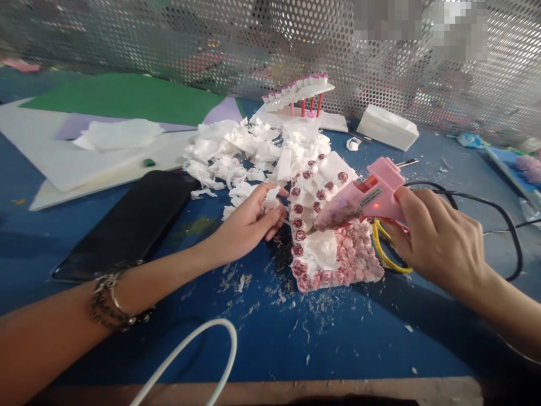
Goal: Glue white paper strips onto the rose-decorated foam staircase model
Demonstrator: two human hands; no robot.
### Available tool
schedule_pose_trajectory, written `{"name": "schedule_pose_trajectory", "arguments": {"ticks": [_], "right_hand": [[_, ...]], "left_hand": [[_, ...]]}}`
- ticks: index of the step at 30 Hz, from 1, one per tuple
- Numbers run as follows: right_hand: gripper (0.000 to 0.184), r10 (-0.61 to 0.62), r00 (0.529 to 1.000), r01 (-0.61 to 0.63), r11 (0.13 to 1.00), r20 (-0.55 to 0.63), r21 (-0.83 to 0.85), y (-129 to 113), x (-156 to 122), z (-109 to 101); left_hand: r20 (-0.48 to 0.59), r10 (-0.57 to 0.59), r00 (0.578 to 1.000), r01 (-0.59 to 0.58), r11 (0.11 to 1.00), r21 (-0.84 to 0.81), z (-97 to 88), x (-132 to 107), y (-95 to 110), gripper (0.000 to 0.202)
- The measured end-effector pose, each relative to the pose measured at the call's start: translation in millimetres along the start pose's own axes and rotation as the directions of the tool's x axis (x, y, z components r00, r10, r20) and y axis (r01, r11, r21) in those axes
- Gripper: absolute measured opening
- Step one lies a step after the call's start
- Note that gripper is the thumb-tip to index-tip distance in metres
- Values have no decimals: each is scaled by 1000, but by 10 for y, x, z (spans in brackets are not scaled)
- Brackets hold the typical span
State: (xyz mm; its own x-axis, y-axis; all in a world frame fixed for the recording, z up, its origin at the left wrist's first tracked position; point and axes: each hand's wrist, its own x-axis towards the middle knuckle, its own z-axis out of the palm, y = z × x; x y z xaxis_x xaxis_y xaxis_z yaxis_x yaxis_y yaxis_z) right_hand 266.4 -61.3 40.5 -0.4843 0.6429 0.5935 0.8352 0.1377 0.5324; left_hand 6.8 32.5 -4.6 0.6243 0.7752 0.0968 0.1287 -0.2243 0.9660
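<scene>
Pink glue gun (359, 201), illegible grey label (371, 197)

A low path is offered along the front of the blue table (350, 349), where only scraps (243, 282) are scattered; its left part is obstructed by a looped white cable (220, 322). The far side is blocked by a paper heap (232, 141) and a mesh panel (313, 45). Descent onto the flowered board (355, 256) is restricted by the glue gun (378, 194); the right is crossed by a black cable (513, 237)

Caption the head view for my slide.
Right hand holds pink plastic glue gun over white panel bearing pink and maroon rosettes; left hand pinches white papery scrap.
</scene>
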Motion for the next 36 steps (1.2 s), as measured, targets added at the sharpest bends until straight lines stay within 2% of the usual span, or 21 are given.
{"name": "schedule_pose_trajectory", "arguments": {"ticks": [9, 19, 22, 26, 29, 36], "right_hand": [[31, 2, 1000, -2, 1000, -1, -2, -24, -32, -2], [30, -9, 1000, 9, 1000, 3, -3, 54, -73, -45], [31, -12, 1000, 12, 1000, -13, -26, 49, -68, -59], [43, -46, 998, 44, 998, -52, -43, 19, -43, -68], [50, -54, 998, 53, 997, -23, -51, 6, -34, -77], [45, -110, 994, 109, 993, -13, -34, 29, -48, -102]], "left_hand": [[9, 11, 1000, -12, 1000, 14, -13, 4, -30, 17], [4, 24, 1000, -24, 1000, 11, -5, 8, -34, 17], [2, 3, 1000, -3, 1000, 31, -1, 4, -13, 17], [-7, -47, 999, 47, 998, 49, 8, 5, 27, 15], [-3, -45, 999, 45, 998, 41, 16, 13, 36, 16], [-11, -81, 997, 82, 996, 47, 15, 8, 67, 17]]}}
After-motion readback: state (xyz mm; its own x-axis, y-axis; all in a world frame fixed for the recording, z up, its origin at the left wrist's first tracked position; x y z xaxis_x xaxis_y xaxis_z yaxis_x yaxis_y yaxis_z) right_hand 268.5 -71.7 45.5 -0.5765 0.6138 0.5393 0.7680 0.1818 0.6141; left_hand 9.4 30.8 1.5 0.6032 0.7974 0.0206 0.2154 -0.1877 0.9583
